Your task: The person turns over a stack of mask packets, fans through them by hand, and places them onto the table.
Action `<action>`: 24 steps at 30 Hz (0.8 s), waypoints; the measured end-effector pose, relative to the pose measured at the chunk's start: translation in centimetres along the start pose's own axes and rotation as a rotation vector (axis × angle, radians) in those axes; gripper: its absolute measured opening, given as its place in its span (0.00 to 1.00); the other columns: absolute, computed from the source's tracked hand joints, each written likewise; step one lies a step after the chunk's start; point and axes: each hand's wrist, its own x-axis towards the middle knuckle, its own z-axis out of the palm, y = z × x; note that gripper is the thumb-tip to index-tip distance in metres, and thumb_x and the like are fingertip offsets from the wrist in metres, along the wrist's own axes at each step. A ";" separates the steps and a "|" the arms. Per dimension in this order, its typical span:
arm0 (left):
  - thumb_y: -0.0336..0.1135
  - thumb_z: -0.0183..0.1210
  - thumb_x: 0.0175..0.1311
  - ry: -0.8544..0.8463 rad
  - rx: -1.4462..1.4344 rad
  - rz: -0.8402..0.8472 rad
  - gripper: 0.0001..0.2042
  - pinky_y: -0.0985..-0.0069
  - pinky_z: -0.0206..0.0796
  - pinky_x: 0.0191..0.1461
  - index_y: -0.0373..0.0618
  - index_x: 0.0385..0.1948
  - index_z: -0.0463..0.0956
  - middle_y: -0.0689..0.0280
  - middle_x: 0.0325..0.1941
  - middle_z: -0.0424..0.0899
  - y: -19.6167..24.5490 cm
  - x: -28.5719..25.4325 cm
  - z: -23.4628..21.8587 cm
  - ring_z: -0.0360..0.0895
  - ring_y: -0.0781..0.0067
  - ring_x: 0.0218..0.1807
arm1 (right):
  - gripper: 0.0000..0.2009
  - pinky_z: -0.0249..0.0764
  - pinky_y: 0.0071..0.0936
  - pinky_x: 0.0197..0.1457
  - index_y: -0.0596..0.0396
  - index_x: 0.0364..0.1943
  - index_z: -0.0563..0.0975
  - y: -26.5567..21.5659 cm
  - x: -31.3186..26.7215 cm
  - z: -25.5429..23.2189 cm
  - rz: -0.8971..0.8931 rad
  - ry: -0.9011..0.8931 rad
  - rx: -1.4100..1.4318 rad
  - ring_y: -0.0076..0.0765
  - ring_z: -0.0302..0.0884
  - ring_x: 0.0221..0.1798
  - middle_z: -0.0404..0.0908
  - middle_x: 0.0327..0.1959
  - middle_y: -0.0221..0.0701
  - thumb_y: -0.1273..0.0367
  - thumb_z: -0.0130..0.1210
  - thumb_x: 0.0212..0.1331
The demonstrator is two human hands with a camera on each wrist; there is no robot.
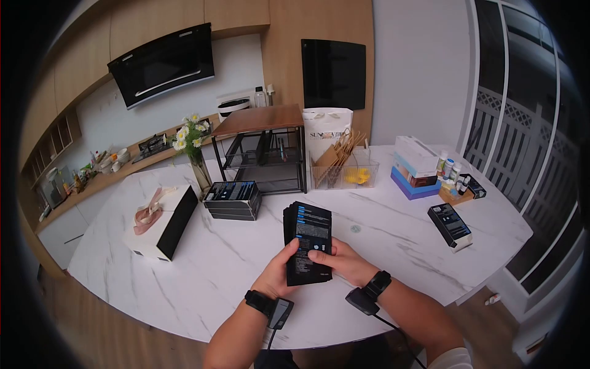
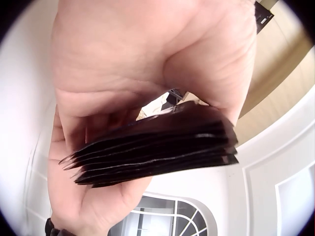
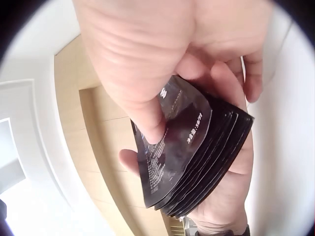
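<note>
Both hands hold a stack of black sachets (image 1: 308, 243) above the worktop (image 1: 393, 227): left hand (image 1: 279, 273) cups it, right hand (image 1: 345, 261) pinches the top one. Thin, light, slick; they probably slide, so grip the edges.

The white paper bag (image 1: 327, 126) at twelve o'clock on the table carries the letters "SUN" and further print too small to read. The black sachets (image 1: 308, 243) bear white text, too blurred to read.

left hand (image 1: 279, 273), right hand (image 1: 345, 261), grips closed, forearms converging
</note>
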 end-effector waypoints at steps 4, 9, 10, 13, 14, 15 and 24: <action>0.49 0.54 0.75 0.074 0.030 -0.019 0.27 0.54 0.74 0.67 0.37 0.66 0.68 0.52 0.61 0.80 -0.4 0.3 -1.0 0.81 0.56 0.61 | 0.22 0.77 0.24 0.60 0.58 0.62 0.73 0.9 -0.1 -0.9 0.022 0.077 -0.099 0.23 0.80 0.56 0.82 0.57 0.28 0.68 0.64 0.67; 0.44 0.57 0.74 0.151 0.066 -0.072 0.24 0.59 0.78 0.63 0.37 0.63 0.70 0.53 0.59 0.82 -0.5 0.5 -0.9 0.84 0.58 0.57 | 0.19 0.77 0.25 0.60 0.61 0.60 0.74 1.0 -0.4 -0.8 -0.045 0.142 -0.120 0.23 0.80 0.55 0.83 0.53 0.30 0.69 0.63 0.68; 0.44 0.57 0.74 0.173 0.081 -0.082 0.23 0.60 0.78 0.62 0.37 0.62 0.70 0.54 0.58 0.83 -0.7 0.5 -1.0 0.84 0.59 0.56 | 0.19 0.77 0.25 0.59 0.61 0.59 0.75 1.4 -0.4 -1.3 -0.066 0.133 -0.160 0.23 0.79 0.55 0.83 0.54 0.30 0.69 0.63 0.68; 0.46 0.57 0.74 0.213 0.120 -0.078 0.22 0.66 0.82 0.55 0.37 0.59 0.73 0.56 0.51 0.86 -1.0 0.7 -0.6 0.87 0.64 0.50 | 0.18 0.77 0.25 0.59 0.61 0.58 0.75 1.5 -0.5 -2.4 -0.133 0.124 -0.241 0.23 0.79 0.54 0.82 0.54 0.30 0.69 0.63 0.68; 0.47 0.56 0.75 0.241 0.134 -0.072 0.22 0.66 0.82 0.55 0.37 0.60 0.73 0.56 0.52 0.85 -1.1 0.7 -0.3 0.87 0.64 0.49 | 0.18 0.77 0.25 0.59 0.61 0.58 0.75 1.5 -0.6 -2.4 -0.139 0.125 -0.237 0.23 0.78 0.55 0.82 0.54 0.30 0.69 0.63 0.68; 0.47 0.55 0.76 0.265 0.151 -0.061 0.22 0.66 0.82 0.55 0.38 0.60 0.73 0.56 0.52 0.85 -1.1 0.7 0.0 0.87 0.64 0.49 | 0.18 0.77 0.25 0.59 0.61 0.58 0.75 1.3 -0.7 -2.3 -0.150 0.122 -0.237 0.23 0.78 0.55 0.82 0.54 0.30 0.69 0.63 0.68; 0.45 0.51 0.79 0.381 0.170 -0.011 0.20 0.65 0.82 0.56 0.37 0.60 0.71 0.57 0.54 0.84 -0.9 0.9 0.1 0.86 0.64 0.52 | 0.13 0.78 0.25 0.54 0.62 0.54 0.77 2.0 -0.2 -5.9 -0.217 0.506 -0.263 0.22 0.80 0.48 0.84 0.49 0.30 0.74 0.59 0.68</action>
